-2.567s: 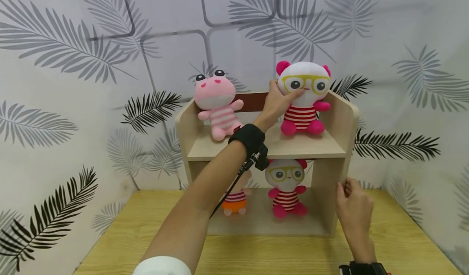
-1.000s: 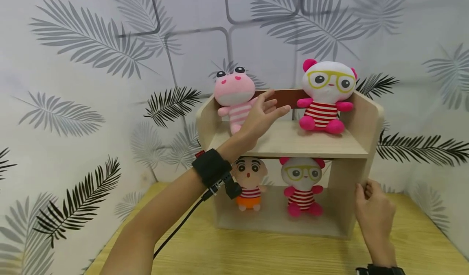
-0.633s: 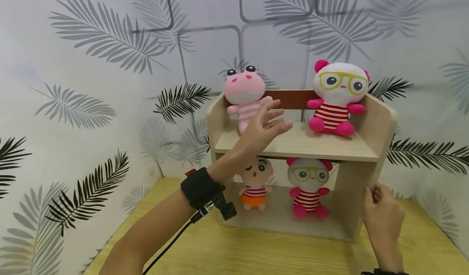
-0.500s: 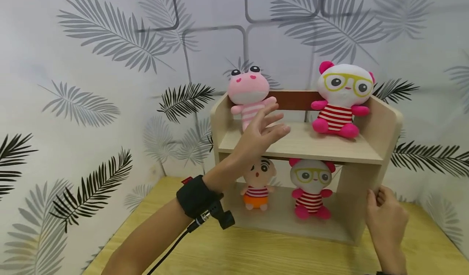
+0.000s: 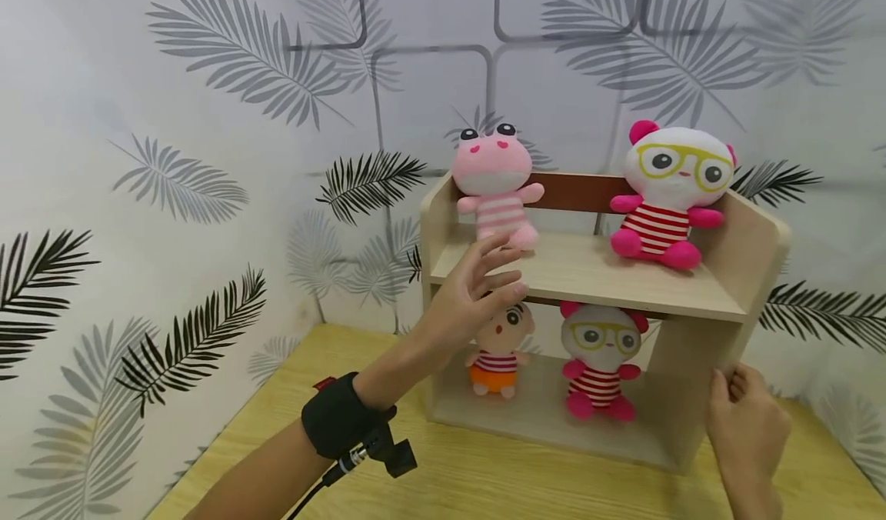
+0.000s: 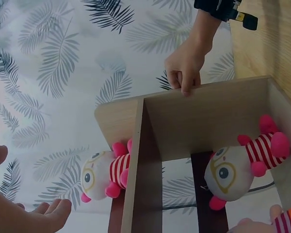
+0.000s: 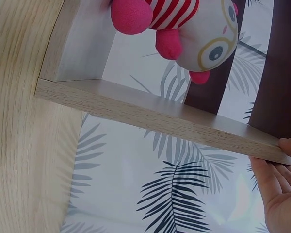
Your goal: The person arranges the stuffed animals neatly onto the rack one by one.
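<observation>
A small wooden shelf (image 5: 588,278) holds plush toys on two levels. On its upper board sit a pink frog-like plush (image 5: 500,211) at the left and a panda plush (image 5: 661,229) with yellow glasses at the right. Below are a boy doll plush (image 5: 494,362), partly behind my left hand, and a second panda plush (image 5: 598,385). My left hand (image 5: 457,305) hangs in front of the upper board's edge, fingers spread and holding nothing. With thumb inside and fingers outside, my right hand (image 7: 286,199) grips the shelf's right side panel (image 7: 160,119).
The shelf stands on a yellow wood-grain table (image 5: 443,474). Behind it is a wall (image 5: 277,151) covered in leaf patterns. A black strap (image 5: 339,416) with a camera and cable sits on my left wrist.
My left hand has let go of the upper panda's head, drawn back left and dropped lower. The view has turned left, so the shelf appears farther right. The right hand keeps its grip.
</observation>
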Demonstrator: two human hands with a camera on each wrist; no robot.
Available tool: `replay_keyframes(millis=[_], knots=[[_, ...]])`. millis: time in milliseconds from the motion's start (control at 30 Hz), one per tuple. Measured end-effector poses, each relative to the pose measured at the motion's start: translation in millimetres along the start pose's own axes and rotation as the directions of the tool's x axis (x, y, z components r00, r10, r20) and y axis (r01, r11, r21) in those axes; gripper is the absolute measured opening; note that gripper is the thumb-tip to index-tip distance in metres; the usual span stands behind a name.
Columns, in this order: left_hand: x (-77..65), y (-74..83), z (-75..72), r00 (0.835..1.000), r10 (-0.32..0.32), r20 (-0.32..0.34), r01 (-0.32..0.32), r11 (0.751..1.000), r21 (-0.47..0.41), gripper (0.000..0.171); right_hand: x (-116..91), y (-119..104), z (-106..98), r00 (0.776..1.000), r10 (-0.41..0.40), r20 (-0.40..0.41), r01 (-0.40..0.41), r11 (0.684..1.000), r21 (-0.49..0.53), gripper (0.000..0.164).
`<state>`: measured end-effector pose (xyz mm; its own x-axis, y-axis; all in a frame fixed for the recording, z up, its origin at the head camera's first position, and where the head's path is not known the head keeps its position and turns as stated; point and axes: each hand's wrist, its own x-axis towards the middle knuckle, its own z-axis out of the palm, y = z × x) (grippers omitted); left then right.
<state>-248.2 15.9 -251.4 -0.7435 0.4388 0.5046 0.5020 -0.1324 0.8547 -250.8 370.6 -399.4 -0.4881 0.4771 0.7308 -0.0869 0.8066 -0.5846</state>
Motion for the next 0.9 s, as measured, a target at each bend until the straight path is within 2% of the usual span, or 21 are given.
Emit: replay_keyframes(millis=[200,333,467,567,633,733,833,900], knots=[[-13.3,-16.5,2.6,0.998,-0.069,-0.017,0.068,0.996,-0.057,0.067,8,11,-11,0.999,-0.023,-0.027,0.022,0.999,-0.024,0.023],[-20.6,-27.3,6.3,0.995,-0.088,-0.044,0.084,0.992,-0.091,0.067,12,20,-17,0.999,-0.017,-0.030,0.016,0.999,-0.034,0.022],[-28.1,-38.2,8.6,0.991,-0.115,-0.073,0.106,0.988,-0.111,0.067,14,24,-24,1.000,0.007,0.003,-0.007,0.999,-0.048,0.025],[-33.4,-45.2,8.0,0.990,-0.108,-0.094,0.100,0.991,-0.086,0.069,17,23,-29,0.999,0.035,0.033,-0.032,0.997,-0.072,0.029],[-36.3,-48.5,6.9,0.991,-0.076,-0.107,0.074,0.997,-0.029,0.068,19,17,-36,0.995,0.073,0.065,-0.067,0.994,-0.086,0.035],[-40.8,-51.4,6.0,0.993,0.002,-0.122,0.015,0.991,0.133,0.066,22,-1,-50,0.984,0.143,0.110,-0.131,0.985,-0.109,0.043],[-44.8,-52.9,6.7,0.989,0.090,-0.120,-0.048,0.950,0.309,0.063,21,-26,-67,0.974,0.158,0.163,-0.140,0.983,-0.118,0.047],[-46.1,-54.2,7.8,0.983,0.149,-0.106,-0.090,0.897,0.433,0.062,17,-43,-76,0.979,0.082,0.186,-0.063,0.992,-0.109,0.043]])
